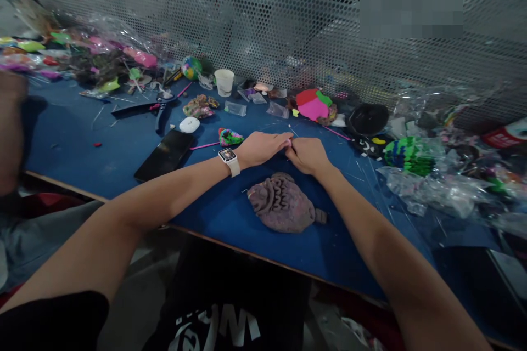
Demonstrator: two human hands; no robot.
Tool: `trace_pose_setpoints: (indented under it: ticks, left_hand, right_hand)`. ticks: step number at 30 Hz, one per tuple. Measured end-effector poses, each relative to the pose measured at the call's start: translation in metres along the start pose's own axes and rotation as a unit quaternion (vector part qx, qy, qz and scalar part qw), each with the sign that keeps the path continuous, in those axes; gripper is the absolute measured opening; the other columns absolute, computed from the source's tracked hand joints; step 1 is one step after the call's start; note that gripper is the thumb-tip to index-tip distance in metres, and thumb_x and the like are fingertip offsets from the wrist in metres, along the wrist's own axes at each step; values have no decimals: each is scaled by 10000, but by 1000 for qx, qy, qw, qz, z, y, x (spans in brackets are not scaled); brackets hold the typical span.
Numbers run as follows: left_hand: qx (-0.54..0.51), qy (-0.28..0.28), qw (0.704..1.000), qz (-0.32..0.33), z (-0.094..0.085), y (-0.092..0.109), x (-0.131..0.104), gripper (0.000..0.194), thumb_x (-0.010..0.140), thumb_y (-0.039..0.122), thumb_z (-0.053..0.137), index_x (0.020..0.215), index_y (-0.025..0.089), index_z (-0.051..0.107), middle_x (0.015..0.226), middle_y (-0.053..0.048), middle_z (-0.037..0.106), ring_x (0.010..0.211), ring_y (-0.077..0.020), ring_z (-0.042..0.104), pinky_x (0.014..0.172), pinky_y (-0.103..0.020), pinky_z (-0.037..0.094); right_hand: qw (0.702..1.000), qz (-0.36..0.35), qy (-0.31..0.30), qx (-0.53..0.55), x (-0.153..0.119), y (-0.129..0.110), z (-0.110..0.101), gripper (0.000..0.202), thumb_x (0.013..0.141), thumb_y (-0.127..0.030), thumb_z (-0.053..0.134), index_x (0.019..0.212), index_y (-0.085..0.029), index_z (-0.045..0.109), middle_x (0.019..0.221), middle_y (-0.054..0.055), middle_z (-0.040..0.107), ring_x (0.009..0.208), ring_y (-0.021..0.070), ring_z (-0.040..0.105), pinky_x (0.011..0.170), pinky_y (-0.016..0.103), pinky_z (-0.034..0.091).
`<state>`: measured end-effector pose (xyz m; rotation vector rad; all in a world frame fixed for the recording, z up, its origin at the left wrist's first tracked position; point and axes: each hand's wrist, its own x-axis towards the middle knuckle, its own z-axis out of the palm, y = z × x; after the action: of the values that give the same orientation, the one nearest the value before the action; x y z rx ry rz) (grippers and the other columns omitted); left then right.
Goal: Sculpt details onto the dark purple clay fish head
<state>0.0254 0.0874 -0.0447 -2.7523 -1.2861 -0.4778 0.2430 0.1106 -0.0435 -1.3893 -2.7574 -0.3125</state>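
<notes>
My left hand (262, 148), with a white smartwatch (229, 160) on its wrist, meets my right hand (307, 154) above the blue table. Fingertips of both hands are closed around a small pale pink piece (289, 144), mostly hidden by them; its exact kind is unclear. Just below the hands lies a grey-purple fish-shaped clay figure (284, 205), with wavy coils across its body and a stubby tail at the right. Left of my left hand lies a multicoloured clay piece (230, 137) on a pink stick.
A black phone (163, 154), a white earbud case (189, 124) and dark-handled pliers (162, 112) lie at left. Behind stand a paper cup (224, 83) and a perforated metal screen (263, 22). Plastic wrappers (440, 189) crowd the right. Another person's arm (11, 131) rests at far left.
</notes>
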Motion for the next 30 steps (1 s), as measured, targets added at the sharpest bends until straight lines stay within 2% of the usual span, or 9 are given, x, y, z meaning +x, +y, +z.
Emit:
trace_pose_setpoints:
  ticks: [11, 16, 19, 26, 30]
  left_hand:
    - [-51, -6, 999, -11, 2, 0, 1, 456, 1259, 345, 364, 1614, 174, 595, 1422, -157, 831, 1226, -278, 848, 907, -332, 616]
    - [-87, 7, 996, 19, 4, -3, -3, 591, 1206, 288, 367, 1762, 100, 437, 1574, -199, 751, 1378, -316, 794, 1082, -418, 636]
    - [-98, 22, 994, 43, 9, -7, -3, 637, 1189, 259, 336, 1798, 73, 373, 1670, -225, 674, 1475, -305, 743, 1140, -422, 631]
    - [-65, 27, 997, 14, 17, -8, 1, 614, 1232, 271, 305, 1821, 101, 344, 1701, -234, 644, 1437, -292, 769, 1071, -371, 654]
    - [-65, 12, 998, -6, 9, -4, 2, 530, 1268, 318, 323, 1767, 173, 427, 1686, -169, 676, 1403, -281, 786, 1020, -354, 651]
  right_hand:
    - [995, 8, 78, 57, 0, 6, 14, 514, 1141, -362, 399, 840, -184, 777, 856, 196, 829, 752, 297, 718, 686, 414, 311]
    - [991, 37, 97, 84, 1, 8, 17, 514, 1152, -375, 368, 840, -203, 739, 859, 195, 821, 757, 301, 710, 685, 417, 302]
    - [987, 52, 109, 107, 1, 9, 18, 495, 1152, -401, 358, 853, -219, 707, 856, 190, 813, 777, 315, 722, 696, 423, 306]
    - [962, 91, 190, 172, -2, 7, 15, 377, 1138, -488, 403, 877, -277, 574, 822, 112, 760, 772, 296, 678, 701, 397, 344]
    - [961, 44, 179, 207, -6, 8, 12, 323, 1127, -436, 345, 896, -293, 521, 871, 122, 754, 821, 306, 682, 756, 408, 407]
